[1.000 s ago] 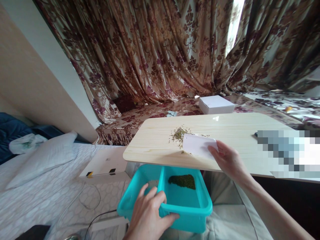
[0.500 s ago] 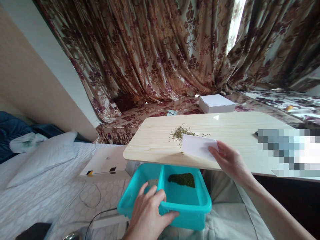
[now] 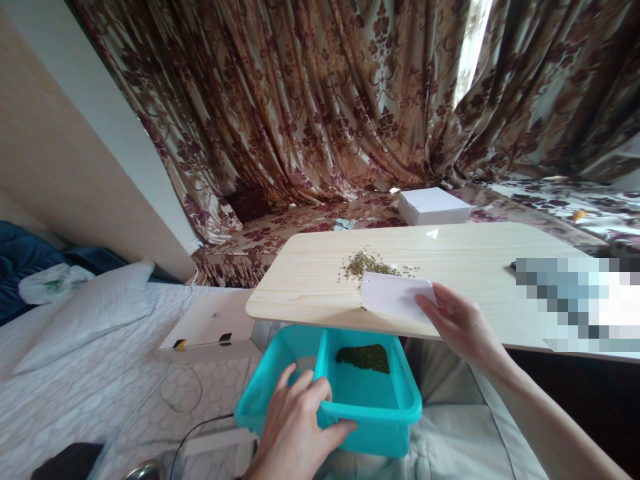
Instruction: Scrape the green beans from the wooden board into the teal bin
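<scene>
My right hand (image 3: 453,317) grips the right end of a thin white scraper card (image 3: 395,294), tilted on the pale wooden tabletop (image 3: 480,257). Just behind the card's left end lies a scattered heap of small green beans (image 3: 367,263). Below the table's front edge, a turquoise two-part bin (image 3: 370,437) is held by my left hand (image 3: 300,413), its fingers hooked over the near rim by the divider and the thumb outside. The bin's right compartment holds a pile of green beans (image 3: 367,358). A little pale matter shows in the left compartment, partly behind my fingers.
A white box (image 3: 434,205) sits on the flowered ledge behind the table. To the left, a white case (image 3: 213,323), cables and a pillow (image 3: 95,313) lie on the bed. A blurred-out object (image 3: 575,300) occupies the table's right side.
The scraper card has shifted very slightly left and toward me at its left end. My left hand and the bin hold nearly the same position.
</scene>
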A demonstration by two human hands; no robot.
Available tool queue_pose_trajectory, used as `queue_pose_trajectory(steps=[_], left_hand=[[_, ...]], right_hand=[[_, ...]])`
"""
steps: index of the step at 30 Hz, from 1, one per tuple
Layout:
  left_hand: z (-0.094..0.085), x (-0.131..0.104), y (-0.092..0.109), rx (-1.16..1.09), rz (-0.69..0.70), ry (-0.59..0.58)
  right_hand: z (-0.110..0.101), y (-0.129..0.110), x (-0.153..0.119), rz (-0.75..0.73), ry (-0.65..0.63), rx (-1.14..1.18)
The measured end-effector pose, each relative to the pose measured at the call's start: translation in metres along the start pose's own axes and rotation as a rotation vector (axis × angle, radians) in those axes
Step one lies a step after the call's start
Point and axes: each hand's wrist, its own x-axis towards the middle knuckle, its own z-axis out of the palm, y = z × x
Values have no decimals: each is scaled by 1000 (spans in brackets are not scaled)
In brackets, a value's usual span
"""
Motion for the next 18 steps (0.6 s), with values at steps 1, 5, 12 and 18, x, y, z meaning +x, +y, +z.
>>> queue_pose_trajectory(steps=[1,5,12,18], left_hand=[[0,0,0,-1,-1,-5],[-1,1,1,5,-16,-30],[0,1,0,18,-17,-35],[-1,0,0,14,-5,-25]], right_hand=[[0,-1,0,-5,0,-3],[0,-2,2,-7,3,-8],[5,6,9,-29,40,-82],[6,-4,5,-48,26,-95]])
